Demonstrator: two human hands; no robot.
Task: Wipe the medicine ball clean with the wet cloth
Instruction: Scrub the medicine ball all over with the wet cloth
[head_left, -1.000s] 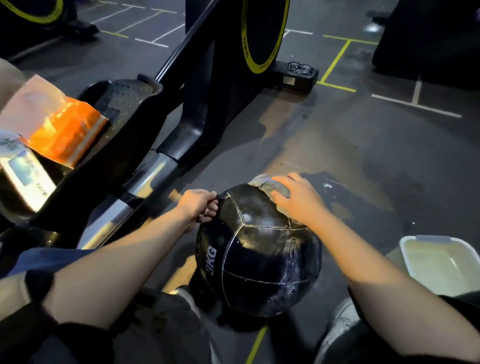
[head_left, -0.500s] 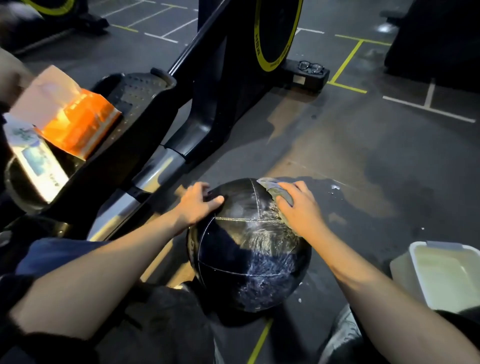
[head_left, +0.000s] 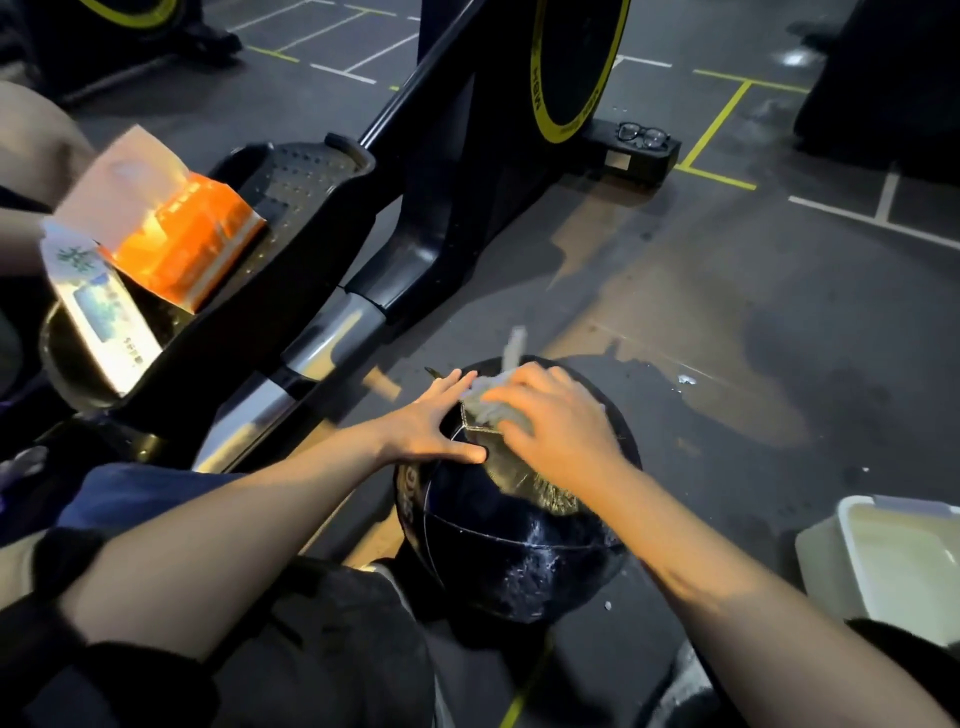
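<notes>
cloth (head_left: 493, 402) bunched, tail up | right hand (head_left: 558, 431) presses | ball (head_left: 519, 561) top

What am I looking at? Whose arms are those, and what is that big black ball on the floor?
The camera sits on a person's head, so you look down at their own two arms. They are in a gym. The medicine ball, a heavy exercise ball, rests on the dark floor. The left hand lies flat on the ball to steady it. The right hand presses a wet cloth on top to wipe it. Beside the ball on the right stands a white tub. Behind it is an exercise machine, with glasses on its base.
</notes>
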